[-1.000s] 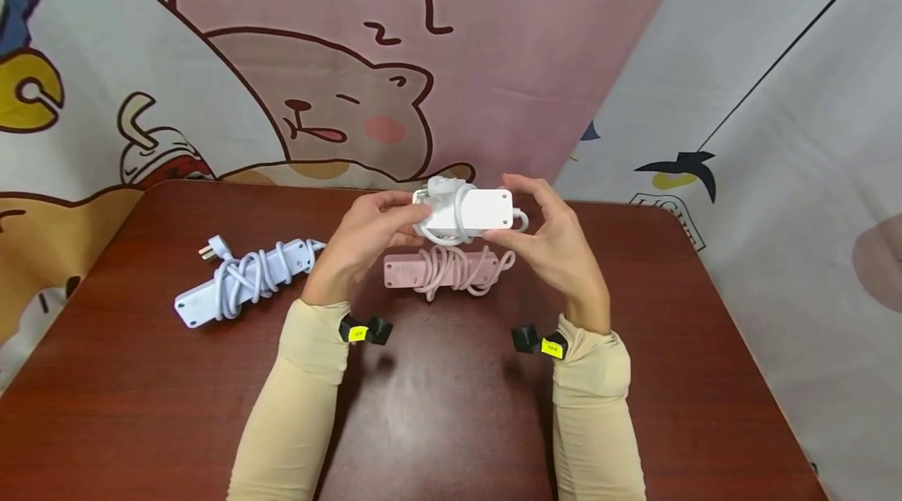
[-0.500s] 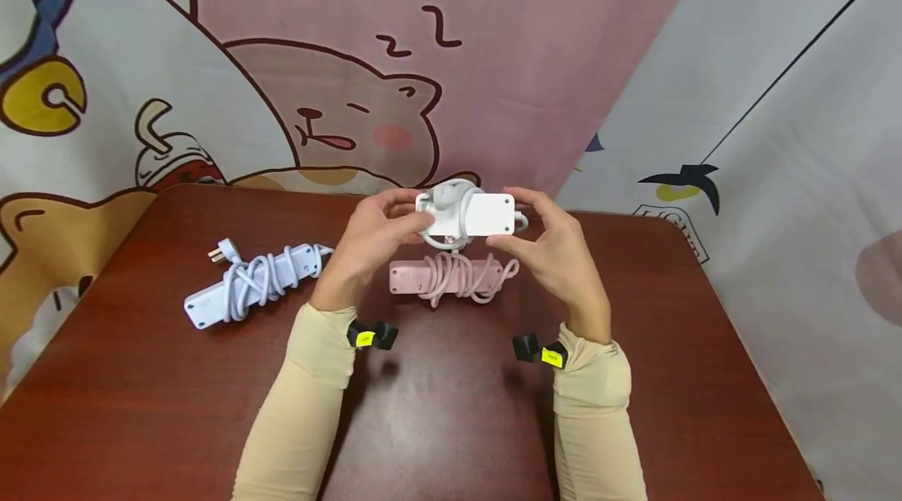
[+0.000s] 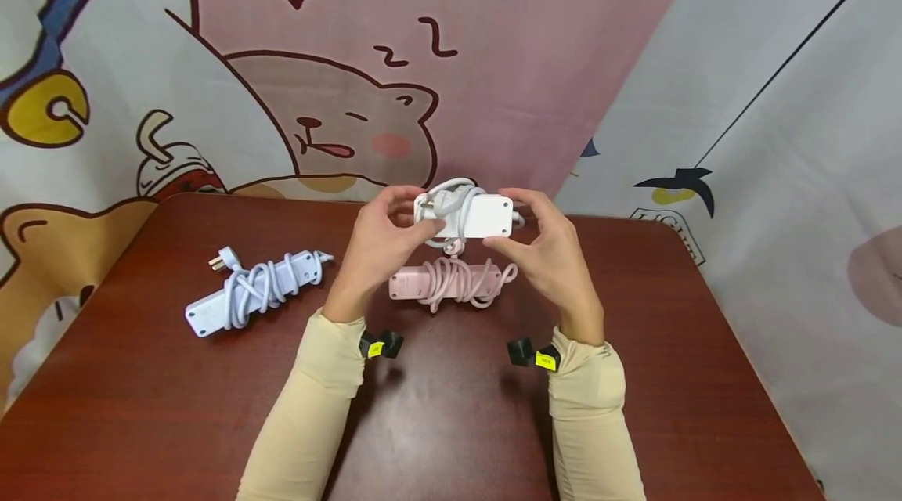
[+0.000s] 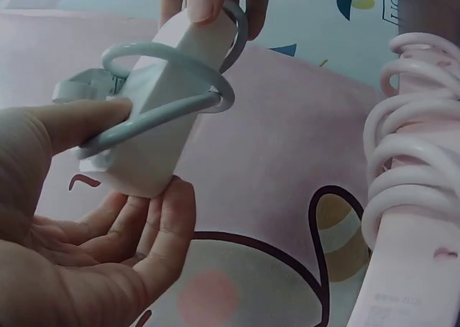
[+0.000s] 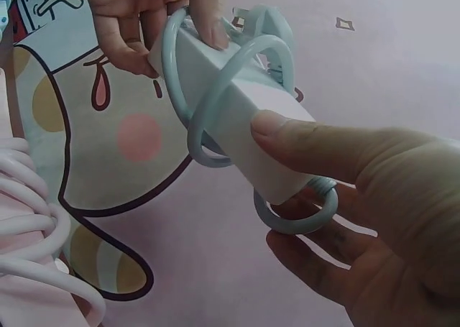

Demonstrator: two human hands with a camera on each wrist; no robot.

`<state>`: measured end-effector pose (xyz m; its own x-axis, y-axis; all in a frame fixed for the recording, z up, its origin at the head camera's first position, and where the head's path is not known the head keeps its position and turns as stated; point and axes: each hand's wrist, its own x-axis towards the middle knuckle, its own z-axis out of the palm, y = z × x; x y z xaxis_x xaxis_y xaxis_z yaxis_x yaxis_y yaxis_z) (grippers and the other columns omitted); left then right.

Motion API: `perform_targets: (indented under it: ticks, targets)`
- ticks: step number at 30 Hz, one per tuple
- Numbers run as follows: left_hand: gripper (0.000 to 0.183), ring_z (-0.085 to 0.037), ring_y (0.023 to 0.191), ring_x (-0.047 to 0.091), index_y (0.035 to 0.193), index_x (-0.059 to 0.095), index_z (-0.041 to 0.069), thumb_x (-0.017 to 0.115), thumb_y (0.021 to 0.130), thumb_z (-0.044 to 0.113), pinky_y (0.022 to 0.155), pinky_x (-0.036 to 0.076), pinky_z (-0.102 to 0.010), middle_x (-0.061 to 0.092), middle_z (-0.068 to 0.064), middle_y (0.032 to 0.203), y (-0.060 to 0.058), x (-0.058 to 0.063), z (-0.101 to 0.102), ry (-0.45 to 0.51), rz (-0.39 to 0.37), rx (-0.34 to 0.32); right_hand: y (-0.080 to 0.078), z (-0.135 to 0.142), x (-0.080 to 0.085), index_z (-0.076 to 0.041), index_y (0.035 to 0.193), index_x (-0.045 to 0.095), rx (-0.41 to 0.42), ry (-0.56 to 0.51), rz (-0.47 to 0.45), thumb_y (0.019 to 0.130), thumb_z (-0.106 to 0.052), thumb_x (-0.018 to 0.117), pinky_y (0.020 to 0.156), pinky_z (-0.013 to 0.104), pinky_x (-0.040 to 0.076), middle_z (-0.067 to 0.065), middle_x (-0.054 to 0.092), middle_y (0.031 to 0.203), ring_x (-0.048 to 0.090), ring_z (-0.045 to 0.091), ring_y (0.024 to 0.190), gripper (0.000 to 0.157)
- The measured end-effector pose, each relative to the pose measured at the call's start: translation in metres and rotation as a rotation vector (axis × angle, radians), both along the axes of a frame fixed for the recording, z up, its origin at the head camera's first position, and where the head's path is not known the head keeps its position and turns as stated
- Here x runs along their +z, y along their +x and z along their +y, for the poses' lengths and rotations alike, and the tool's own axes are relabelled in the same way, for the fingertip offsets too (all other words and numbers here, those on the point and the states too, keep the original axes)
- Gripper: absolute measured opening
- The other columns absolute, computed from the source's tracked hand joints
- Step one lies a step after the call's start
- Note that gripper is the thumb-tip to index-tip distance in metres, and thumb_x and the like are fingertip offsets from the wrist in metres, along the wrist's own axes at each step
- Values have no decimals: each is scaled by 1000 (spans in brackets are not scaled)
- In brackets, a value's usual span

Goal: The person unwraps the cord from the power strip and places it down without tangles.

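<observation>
Both hands hold a white power strip [image 3: 489, 216] up above the far part of the table, its cord looped around the body. My left hand [image 3: 384, 239] grips the left end, thumb on the face near the plug [image 3: 442, 203] and fingers beneath. At the opposite end, my right hand [image 3: 546, 246] pinches the strip between thumb and fingers, beside the short cord loop [image 5: 305, 223] leaving that end. In the head view a pink power strip [image 3: 406, 282] wrapped in its own cord lies on the table just below the held one.
A pale blue-white power strip [image 3: 209, 315] with its cord wound round it lies at the left, its plug [image 3: 227, 258] sticking up. The brown table [image 3: 451, 423] ends at a hanging cloth [image 3: 521, 55] printed with cartoon figures.
The left thumb has slid inward along the white power strip's face, and the plug has turned so its pins show. The other two strips stay where they lay; the head view has shifted slightly.
</observation>
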<state>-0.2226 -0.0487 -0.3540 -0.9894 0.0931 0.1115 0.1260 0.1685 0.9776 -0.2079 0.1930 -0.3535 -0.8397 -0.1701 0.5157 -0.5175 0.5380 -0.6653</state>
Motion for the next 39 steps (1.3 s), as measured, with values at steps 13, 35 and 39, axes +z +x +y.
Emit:
perform_targets:
  ticks: [13,35,39]
  targets:
    - [45,-18,86,71,122,70,6,85,80,14,68,56,-20,76,-13,104,3,2,1,12,97,44,7,-5,10,-7,129,66,15,6,127,81,-13,87,102,24,43,9,65,131,59,23,123,54]
    - [40,-17,79,73,116,71,11,87,79,19,65,57,-24,77,-7,95,9,3,6,-156,238,69,14,-43,12,-3,117,70,-54,177,418,80,-19,89,89,42,43,15,63,115,52,34,103,45]
    - [40,-17,79,73,116,71,11,87,79,19,66,59,-26,77,-7,94,11,4,5,-171,247,68,16,-45,11,-3,116,69,-69,195,409,82,-21,87,85,40,44,15,62,116,52,33,101,43]
